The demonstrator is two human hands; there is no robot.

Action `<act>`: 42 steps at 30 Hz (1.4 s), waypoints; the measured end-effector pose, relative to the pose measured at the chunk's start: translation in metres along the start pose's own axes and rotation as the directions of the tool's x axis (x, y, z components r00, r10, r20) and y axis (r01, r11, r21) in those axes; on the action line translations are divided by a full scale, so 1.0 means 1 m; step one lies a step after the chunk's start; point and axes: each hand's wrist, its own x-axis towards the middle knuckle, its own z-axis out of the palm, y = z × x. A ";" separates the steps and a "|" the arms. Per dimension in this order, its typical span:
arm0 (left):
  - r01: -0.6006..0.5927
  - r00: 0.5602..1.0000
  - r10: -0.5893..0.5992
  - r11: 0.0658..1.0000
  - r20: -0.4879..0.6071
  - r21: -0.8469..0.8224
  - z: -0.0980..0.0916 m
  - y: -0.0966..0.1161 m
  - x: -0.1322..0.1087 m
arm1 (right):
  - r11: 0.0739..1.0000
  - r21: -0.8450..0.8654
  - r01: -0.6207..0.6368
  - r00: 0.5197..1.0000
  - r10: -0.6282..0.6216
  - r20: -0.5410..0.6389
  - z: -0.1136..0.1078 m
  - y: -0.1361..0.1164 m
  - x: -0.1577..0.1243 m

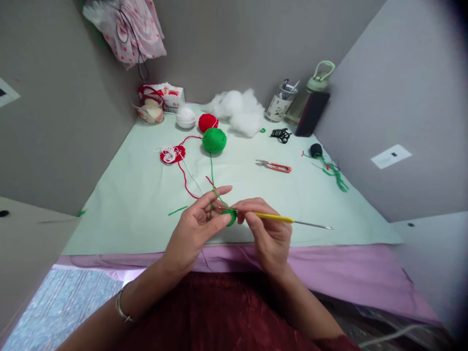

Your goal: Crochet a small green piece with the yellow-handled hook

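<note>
Between thumb and fingers, my left hand [201, 218] pinches a small green crochet piece [229, 218]. A green strand [211, 170] runs over its raised index finger back to the green yarn ball [214, 141]. My right hand [269, 231] is closed around a crochet hook [276, 217] with a yellow handle. One metal end meets the green piece; the other sticks out to the right. Fingers partly cover the piece, so its stitches are hard to make out.
Behind my hands lie a red and white crochet piece [173, 154], a red yarn ball [208, 123], a white yarn ball [185, 118] and white stuffing [237, 112]. Orange thread snips [274, 166] rest at right, before a black claw clip [281, 135]. A bottle [302, 105] stands by the wall.
</note>
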 end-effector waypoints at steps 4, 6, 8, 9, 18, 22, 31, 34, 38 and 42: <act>0.021 0.999 -0.022 0.999 -0.043 -0.032 0.000 0.000 0.001 | 0.913 -0.338 0.230 0.973 -0.224 0.058 0.000 -0.002 -0.006; 0.121 0.992 -0.122 0.983 -0.002 -0.136 -0.002 0.003 0.003 | 0.864 -0.405 0.299 0.954 -0.282 0.104 -0.002 -0.002 -0.008; 0.222 0.975 -0.218 0.950 0.043 -0.218 -0.005 0.005 0.007 | 0.919 -0.328 0.220 0.975 -0.217 0.047 -0.004 -0.002 -0.006; 0.247 0.969 -0.241 0.939 0.054 -0.239 -0.007 0.006 0.008 | 0.960 -0.241 0.141 0.989 -0.148 -0.014 -0.005 -0.002 -0.004; -0.002 1.000 -0.003 0.989 0.029 0.150 0.004 0.015 -0.013 | 0.957 0.245 -0.157 0.987 0.156 0.024 -0.003 -0.002 0.001; -0.418 0.903 0.389 0.700 0.181 0.579 0.014 0.036 -0.030 | 0.884 0.432 -0.178 0.984 0.149 0.100 -0.008 -0.019 0.002; -0.037 0.999 0.033 0.981 0.023 0.192 -0.005 0.011 -0.006 | 0.784 0.509 -0.356 0.918 0.395 0.034 -0.003 -0.004 0.010; -0.014 1.000 0.011 0.992 0.024 0.126 -0.008 0.005 -0.004 | 0.775 0.509 -0.374 0.909 0.415 0.036 -0.003 -0.001 0.010; -0.031 1.000 0.030 0.987 0.006 0.156 -0.007 0.005 -0.005 | 0.846 0.409 -0.342 0.928 0.373 0.005 -0.005 -0.002 0.008; -0.058 0.998 0.062 0.970 -0.009 0.236 -0.007 0.006 -0.005 | 0.928 0.275 -0.251 0.964 0.266 -0.019 -0.008 -0.003 0.003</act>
